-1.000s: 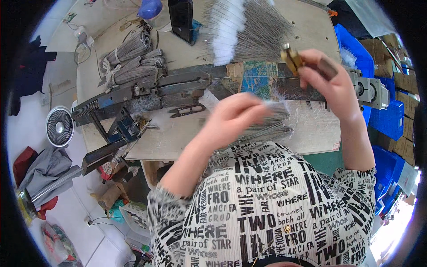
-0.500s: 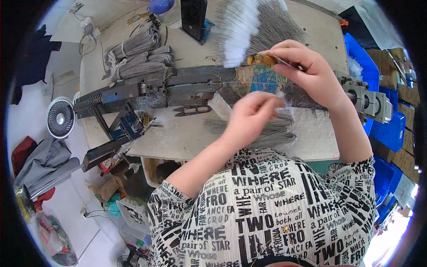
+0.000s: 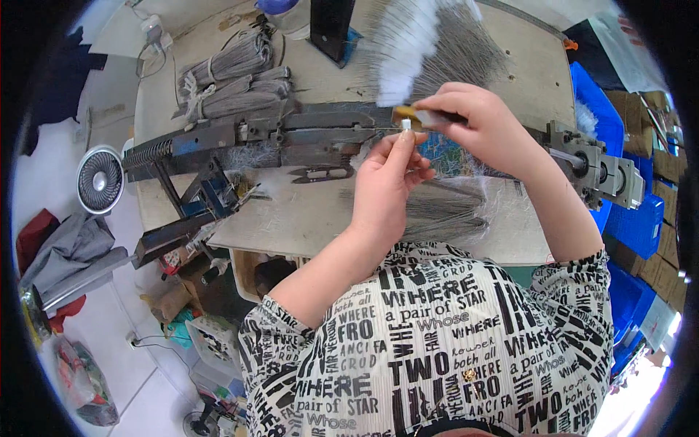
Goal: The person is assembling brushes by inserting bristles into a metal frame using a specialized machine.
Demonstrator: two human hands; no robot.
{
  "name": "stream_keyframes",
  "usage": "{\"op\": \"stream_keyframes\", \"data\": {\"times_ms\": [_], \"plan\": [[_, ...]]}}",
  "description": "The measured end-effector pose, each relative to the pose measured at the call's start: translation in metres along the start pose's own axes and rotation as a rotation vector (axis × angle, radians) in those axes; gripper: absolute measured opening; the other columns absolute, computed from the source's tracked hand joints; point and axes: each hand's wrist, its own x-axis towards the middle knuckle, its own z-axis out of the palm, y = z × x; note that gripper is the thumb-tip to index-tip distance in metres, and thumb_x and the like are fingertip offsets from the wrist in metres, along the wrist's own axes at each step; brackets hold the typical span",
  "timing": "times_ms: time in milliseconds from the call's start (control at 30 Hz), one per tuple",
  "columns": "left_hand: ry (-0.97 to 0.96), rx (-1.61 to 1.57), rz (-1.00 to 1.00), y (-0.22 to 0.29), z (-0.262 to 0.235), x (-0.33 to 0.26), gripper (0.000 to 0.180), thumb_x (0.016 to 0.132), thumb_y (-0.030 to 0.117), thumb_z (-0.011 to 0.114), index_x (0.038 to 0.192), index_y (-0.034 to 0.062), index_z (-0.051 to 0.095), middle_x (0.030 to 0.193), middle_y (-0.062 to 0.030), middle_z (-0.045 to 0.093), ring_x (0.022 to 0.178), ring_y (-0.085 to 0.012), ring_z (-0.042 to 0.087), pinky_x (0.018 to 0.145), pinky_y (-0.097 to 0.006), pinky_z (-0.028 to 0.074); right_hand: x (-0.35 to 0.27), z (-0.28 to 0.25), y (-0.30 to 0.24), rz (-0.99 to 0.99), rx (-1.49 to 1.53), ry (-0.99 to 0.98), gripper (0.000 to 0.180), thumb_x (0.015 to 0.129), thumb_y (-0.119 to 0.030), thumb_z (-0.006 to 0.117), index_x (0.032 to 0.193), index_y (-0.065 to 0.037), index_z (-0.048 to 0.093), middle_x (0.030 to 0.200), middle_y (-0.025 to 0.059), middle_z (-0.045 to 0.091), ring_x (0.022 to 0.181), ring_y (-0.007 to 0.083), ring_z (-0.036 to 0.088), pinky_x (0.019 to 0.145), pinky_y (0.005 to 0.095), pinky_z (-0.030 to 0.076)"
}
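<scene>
- Pale wooden worktable [image 3: 291, 226]: flat, scuffed, with wispy clear-white fibres strewn over parts of it.
- Long dark steel fixture [image 3: 320, 120]: narrow, worn bars running across the table, metal blocks bolted along it; coiled steel spring [image 3: 149, 153] at the left end.
- Fanned sheaf of thin grey wires [image 3: 470, 58]: stiff, straight, spread at the far side; fluffy white bristle band [image 3: 411, 54] lies along its left part.
- Tied bundles of grey wire [image 3: 237, 73]: dense, ropy, lashed with pale strips, far left of the fixture.
- Loose stack of grey wires [image 3: 448, 218]: near side, right by the person's torso.
- Right hand [image 3: 486, 124]: fingers closed around the tool below, back of hand up, over the fixture.
- Left hand [image 3: 386, 182]: fingers curled in, thumb up, pinching the white piece below. Can't tell if it grips a wire too.
- Dark slim metal snips [image 3: 320, 173]: lying just left of the left hand.
- Yellow-brass hand tool [image 3: 405, 113]: blurred, smooth-looking; projects left from the right hand, just above the left thumb.
- Small white blocky piece [image 3: 406, 124]: bright, squarish, at the left thumb tip, close under the tool; touching or not, can't tell.
</scene>
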Motion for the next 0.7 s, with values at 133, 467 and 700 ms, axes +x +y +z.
{"op": "stream_keyframes", "data": {"times_ms": [133, 467, 700], "plan": [[-0.022, -0.016, -0.045, 0.004, -0.006, -0.002, 0.026, 0.101, 0.028, 0.057, 0.103, 0.0023, 0.062, 0.078, 0.0014, 0.05, 0.075, -0.0116, 0.054, 0.075, -0.032, 0.052, 0.002, -0.003, -0.013, -0.045, 0.023, -0.039, 0.025, 0.082, -0.003, 0.06, 0.105, 0.0, 0.067, 0.094, 0.0134, 0.065, 0.089, 0.0314, 0.062, 0.078, 0.0375, 0.05], [-0.273, -0.51, -0.18, 0.018, 0.003, -0.003, 0.069, 0.102, 0.053, 0.039, 0.136, -0.0067, 0.038, 0.134, -0.0187, 0.047, 0.134, -0.0286, 0.042, 0.119, -0.043, 0.027, -0.003, 0.007, -0.015, -0.035, -0.082, 0.009, 0.02, 0.085, 0.003, 0.057, 0.104, 0.003, 0.063, 0.101, 0.013, 0.061, 0.089, 0.0286, 0.061, 0.079, 0.0353, 0.05], [-0.283, -0.495, -0.084, 0.015, -0.006, -0.003, 0.072, 0.101, 0.054, 0.037, 0.14, -0.0066, 0.035, 0.141, -0.0193, 0.043, 0.136, -0.0285, 0.04, 0.119, -0.042, 0.027, -0.022, -0.011, -0.021, -0.084, -0.05, 0.244, 0.024, 0.08, -0.002, 0.065, 0.104, -0.001, 0.065, 0.105, 0.0118, 0.058, 0.088, 0.0275, 0.06, 0.077, 0.0371, 0.049]]}}
